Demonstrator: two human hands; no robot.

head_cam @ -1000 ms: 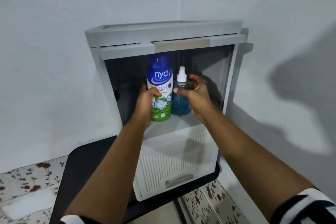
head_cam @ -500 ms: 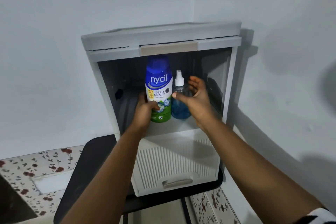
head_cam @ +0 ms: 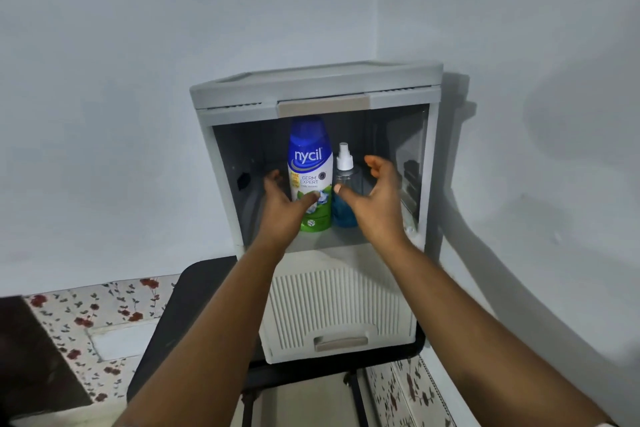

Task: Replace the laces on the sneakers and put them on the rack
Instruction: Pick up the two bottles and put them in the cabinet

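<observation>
No sneaker or lace is in view. A grey plastic cabinet (head_cam: 311,85) stands in the wall corner, its upper compartment open. Inside stand a blue and green Nycil bottle (head_cam: 309,163) and, to its right, a small spray bottle (head_cam: 344,180) with blue liquid, both upright. My left hand (head_cam: 282,208) reaches in at the Nycil bottle. Its thumb lies over the lower label and its fingers are spread a little off the bottle's left side. My right hand (head_cam: 375,198) hovers spread beside the spray bottle, holding nothing.
Below the open compartment is a closed ribbed white drawer (head_cam: 332,308) with a beige handle. The cabinet sits on a black table (head_cam: 180,333). A floral-patterned surface (head_cam: 93,315) lies at lower left. Bare walls meet behind the cabinet.
Both hands gripped the bottles before. Now the right hand has let go of the spray bottle and drawn back, spread. The left hand's fingers have loosened from the Nycil bottle.
</observation>
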